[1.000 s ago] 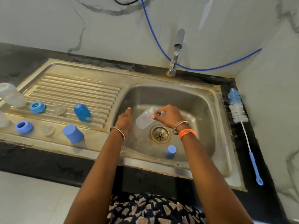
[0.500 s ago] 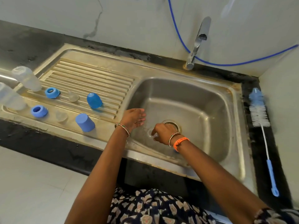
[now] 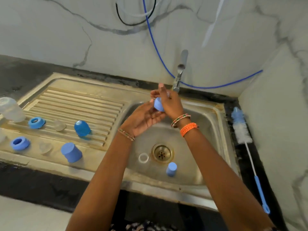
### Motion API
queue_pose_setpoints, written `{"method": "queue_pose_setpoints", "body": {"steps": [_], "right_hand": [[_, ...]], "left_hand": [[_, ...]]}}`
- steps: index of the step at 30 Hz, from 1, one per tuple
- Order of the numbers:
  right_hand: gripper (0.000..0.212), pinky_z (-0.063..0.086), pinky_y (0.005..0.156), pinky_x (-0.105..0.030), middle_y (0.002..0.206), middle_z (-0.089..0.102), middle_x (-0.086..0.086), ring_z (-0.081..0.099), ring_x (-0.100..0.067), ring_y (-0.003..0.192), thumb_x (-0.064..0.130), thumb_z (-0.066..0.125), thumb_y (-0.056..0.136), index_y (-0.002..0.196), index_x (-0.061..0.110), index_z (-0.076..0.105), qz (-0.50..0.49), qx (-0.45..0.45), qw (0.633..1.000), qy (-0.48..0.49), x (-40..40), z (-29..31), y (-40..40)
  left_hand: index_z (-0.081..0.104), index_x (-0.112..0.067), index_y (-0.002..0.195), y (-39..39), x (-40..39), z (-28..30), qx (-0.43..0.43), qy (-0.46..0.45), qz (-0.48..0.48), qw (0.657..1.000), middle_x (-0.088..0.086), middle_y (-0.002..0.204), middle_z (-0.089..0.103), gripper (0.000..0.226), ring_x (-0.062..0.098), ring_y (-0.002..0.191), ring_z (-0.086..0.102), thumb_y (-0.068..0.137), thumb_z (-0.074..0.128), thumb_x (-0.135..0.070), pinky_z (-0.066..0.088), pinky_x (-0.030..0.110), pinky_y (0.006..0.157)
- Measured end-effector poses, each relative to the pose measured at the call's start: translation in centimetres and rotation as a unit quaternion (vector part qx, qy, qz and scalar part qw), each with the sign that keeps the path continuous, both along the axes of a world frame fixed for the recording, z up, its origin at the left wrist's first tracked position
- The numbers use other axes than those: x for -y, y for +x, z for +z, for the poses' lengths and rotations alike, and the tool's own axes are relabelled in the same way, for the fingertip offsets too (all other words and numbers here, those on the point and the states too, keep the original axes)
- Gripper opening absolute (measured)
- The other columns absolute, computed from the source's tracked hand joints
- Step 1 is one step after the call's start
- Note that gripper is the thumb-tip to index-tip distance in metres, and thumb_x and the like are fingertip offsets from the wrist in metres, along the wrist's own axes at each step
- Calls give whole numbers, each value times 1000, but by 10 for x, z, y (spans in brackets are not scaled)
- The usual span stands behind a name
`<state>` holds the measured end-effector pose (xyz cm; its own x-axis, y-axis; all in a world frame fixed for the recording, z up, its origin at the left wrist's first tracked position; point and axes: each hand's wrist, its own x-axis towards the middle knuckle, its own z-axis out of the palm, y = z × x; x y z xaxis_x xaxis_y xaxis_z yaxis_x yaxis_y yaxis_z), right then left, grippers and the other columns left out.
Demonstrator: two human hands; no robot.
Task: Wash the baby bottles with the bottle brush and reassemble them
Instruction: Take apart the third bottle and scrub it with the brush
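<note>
- Two hands meet over the sink (image 3: 215,117), under the tap (image 3: 179,75): my right hand (image 3: 170,104) grips a blue cap (image 3: 158,105); my left hand (image 3: 143,119) cups beneath, fingers relaxed.
- I judge the cap light, stiff and wet-slick; I'd hold its sides.
- The brush (image 3: 242,130) lies on the counter, well right.

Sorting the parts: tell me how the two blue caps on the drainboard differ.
The far cap is glossy, see-through blue with a domed top; the near cap is matte, opaque, paler blue with a flat top. The far cap stands on the ridges, the near cap on the smooth front edge. Both rest open end down, untouched by either hand.
</note>
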<state>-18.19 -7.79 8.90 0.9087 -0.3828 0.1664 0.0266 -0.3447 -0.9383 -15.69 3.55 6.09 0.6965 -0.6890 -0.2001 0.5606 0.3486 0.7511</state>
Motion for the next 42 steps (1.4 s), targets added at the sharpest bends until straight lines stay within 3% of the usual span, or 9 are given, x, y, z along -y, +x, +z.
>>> {"method": "queue_pose_setpoints", "body": {"steps": [7,15,19,24,28,31,34,38,42], "right_hand": [[16,45,65,-12,80,63,3,56,-1,61,17,74,79,94,14,71,3,64,992,-113,18,74,-6],[10,49,63,-7,73,69,3,63,1,63,12,76,76,86,10,77,-32,69,986,-149,18,102,-31],[9,53,67,-12,67,68,2,63,-3,62,10,77,73,82,7,77,-39,71,984,-157,15,104,-43],[12,51,77,-25,84,72,-11,64,-22,79,9,68,78,85,6,77,-61,52,955,-285,2,107,-44],[18,33,69,-15,99,66,-9,58,-22,93,15,60,88,98,7,73,-59,12,918,-392,-4,108,-42],[13,37,65,-16,84,68,-8,60,-18,78,14,65,84,87,6,75,-33,36,940,-337,-1,104,-43],[7,47,70,-14,67,67,7,60,-2,62,8,71,77,82,9,77,-27,50,985,-161,11,105,-44],[9,57,81,-40,72,67,2,68,-19,74,10,75,75,83,11,72,-49,30,996,-66,18,101,-42],[11,57,83,-42,76,71,-4,69,-20,76,7,75,76,86,6,75,-45,27,997,-49,16,95,-46]], "left_hand": [[67,-9,103,21,-13,52,136,-41,67,988,4,96,73,26,16,88,70,84,52,-20,58,28,75],[50,5,127,25,-11,77,219,2,36,975,15,114,65,42,23,102,66,92,53,-17,55,31,83],[57,-2,119,21,-15,80,231,2,16,973,12,107,70,54,23,101,67,72,69,-27,56,32,82],[58,-3,116,13,-11,72,225,-29,27,973,12,108,70,53,24,101,67,72,73,-27,56,33,82],[58,-1,117,14,-10,69,227,-52,22,972,12,107,70,66,24,99,68,64,80,-33,56,31,79],[59,-3,117,16,-14,65,220,-56,28,973,12,110,69,70,25,103,67,60,85,-35,56,31,80],[60,-7,113,14,-12,67,229,-75,44,970,8,109,70,62,22,103,66,60,85,-28,55,30,82],[58,-6,111,11,-8,72,297,-40,72,951,0,103,70,38,16,99,66,76,71,-6,54,26,85],[59,-10,112,8,-8,67,317,-28,80,945,-1,106,70,41,17,101,66,73,70,-18,54,27,86]]}}
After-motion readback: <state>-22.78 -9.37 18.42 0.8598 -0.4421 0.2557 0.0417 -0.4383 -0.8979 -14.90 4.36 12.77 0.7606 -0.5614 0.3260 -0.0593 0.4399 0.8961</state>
